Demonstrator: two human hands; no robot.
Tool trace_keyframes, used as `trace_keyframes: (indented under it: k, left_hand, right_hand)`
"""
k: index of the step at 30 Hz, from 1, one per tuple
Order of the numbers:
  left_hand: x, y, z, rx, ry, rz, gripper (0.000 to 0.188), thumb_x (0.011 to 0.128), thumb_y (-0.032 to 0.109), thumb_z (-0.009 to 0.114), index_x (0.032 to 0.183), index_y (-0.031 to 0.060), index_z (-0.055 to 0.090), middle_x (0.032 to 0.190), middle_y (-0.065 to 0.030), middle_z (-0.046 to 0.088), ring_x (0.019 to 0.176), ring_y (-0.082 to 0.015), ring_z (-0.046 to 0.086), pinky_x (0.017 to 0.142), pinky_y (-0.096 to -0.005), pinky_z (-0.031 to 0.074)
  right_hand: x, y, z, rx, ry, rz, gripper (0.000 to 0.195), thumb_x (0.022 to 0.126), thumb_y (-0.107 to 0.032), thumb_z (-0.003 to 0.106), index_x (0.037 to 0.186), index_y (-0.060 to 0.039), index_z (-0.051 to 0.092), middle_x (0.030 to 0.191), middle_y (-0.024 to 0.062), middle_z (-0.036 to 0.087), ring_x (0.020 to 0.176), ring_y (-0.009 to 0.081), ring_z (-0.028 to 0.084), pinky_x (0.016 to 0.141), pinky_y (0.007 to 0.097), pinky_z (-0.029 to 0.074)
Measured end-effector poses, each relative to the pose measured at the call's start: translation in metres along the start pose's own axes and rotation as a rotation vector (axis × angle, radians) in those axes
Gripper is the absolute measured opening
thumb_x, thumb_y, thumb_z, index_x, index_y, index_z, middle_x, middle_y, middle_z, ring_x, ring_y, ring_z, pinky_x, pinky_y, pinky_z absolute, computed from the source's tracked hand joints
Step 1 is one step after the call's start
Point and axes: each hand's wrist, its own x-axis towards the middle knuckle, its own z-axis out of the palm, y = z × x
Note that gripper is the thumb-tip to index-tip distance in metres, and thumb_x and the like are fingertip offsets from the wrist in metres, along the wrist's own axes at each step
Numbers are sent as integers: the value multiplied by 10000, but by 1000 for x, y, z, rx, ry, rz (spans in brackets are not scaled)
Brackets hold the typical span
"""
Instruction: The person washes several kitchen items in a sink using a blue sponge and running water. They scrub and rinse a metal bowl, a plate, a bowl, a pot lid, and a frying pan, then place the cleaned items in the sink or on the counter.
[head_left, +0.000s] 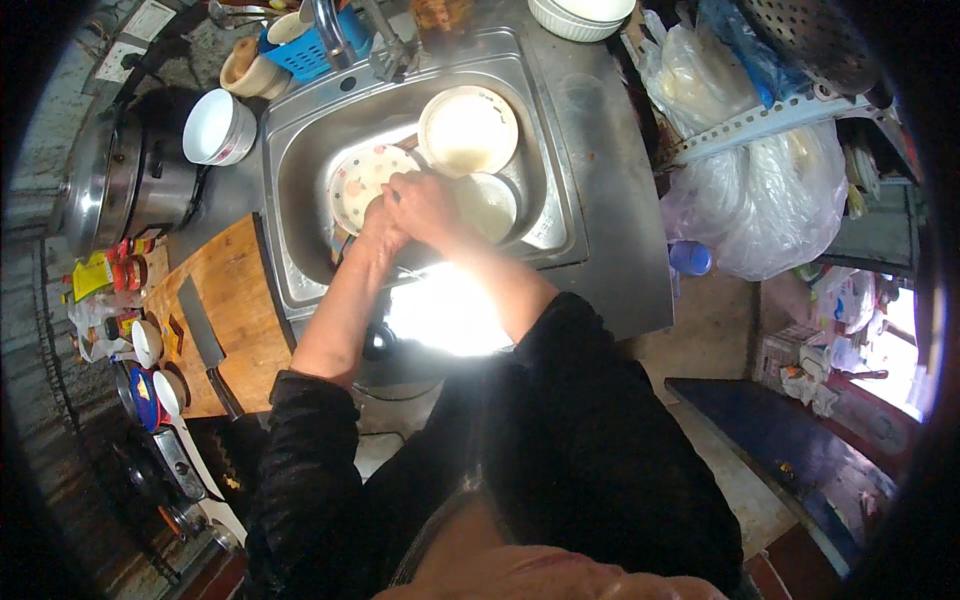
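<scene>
In the stainless steel sink (300, 195) my two hands are pressed together. My right hand (421, 201) lies partly over my left hand (384, 225), its fingers curled. Both are at the lower right rim of a plate patterned with flowers (364, 180). Whether anything is between the fingers is hidden. A pale round plate or bowl (469, 127) sits at the sink's far right. Below it, partly covered by my right wrist, is a white bowl (491, 202) with cloudy liquid in it. The faucet (330, 34) rises behind the basin.
Left of the sink, a cleaver (201, 322) lies on a wooden cutting board (244, 300). White bowls (214, 127) and a lidded steel pot (120, 180) stand beyond it. More white bowls (577, 19) are at the back right. Plastic bags (780, 202) hang from a shelf (750, 131).
</scene>
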Motion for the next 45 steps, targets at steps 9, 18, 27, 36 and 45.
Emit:
trace_keyframes:
  k: [9, 18, 27, 36, 45]
  left_hand:
    - [-32, 171, 61, -993, 201, -340, 468, 943, 396, 502, 1223, 20, 487, 1192, -161, 564, 1103, -322, 552, 977, -483, 432]
    - [-39, 197, 103, -274, 32, -32, 706, 886, 505, 564, 1401, 88, 320, 1308, -147, 497, 1197, -244, 467, 1042, -382, 302]
    - [-56, 168, 120, -177, -119, -188, 744, 850, 518, 616, 1359, 33, 373, 1261, -161, 500, 1119, -227, 526, 975, -331, 394]
    - [-72, 162, 109, -260, -81, -251, 754, 852, 511, 619, 1360, 7, 382, 1217, -155, 539, 1070, -220, 554, 924, -328, 427]
    - [-88, 157, 102, -286, -62, -298, 636, 900, 449, 578, 1316, -11, 438, 1189, -153, 570, 1074, -224, 560, 938, -335, 427]
  right_hand:
    - [13, -2, -66, 149, -84, -109, 440, 785, -301, 684, 1166, -106, 582, 1229, 204, 469, 1064, 423, 528, 903, 476, 448]
    - [100, 107, -133, -385, 216, 245, 453, 830, -298, 664, 1251, -185, 542, 1322, 189, 431, 1190, 431, 406, 943, 555, 400]
    - [107, 194, -124, -782, 82, 64, 415, 792, -240, 655, 1202, -239, 593, 1149, 107, 505, 1057, 361, 455, 833, 514, 449]
    - [91, 232, -180, -855, 249, -118, 112, 716, -158, 674, 809, -103, 647, 828, 140, 533, 745, 316, 549, 612, 383, 487]
    - [100, 245, -210, -1229, 106, -233, 77, 726, -174, 652, 741, -103, 627, 678, 107, 545, 623, 302, 545, 514, 384, 472]
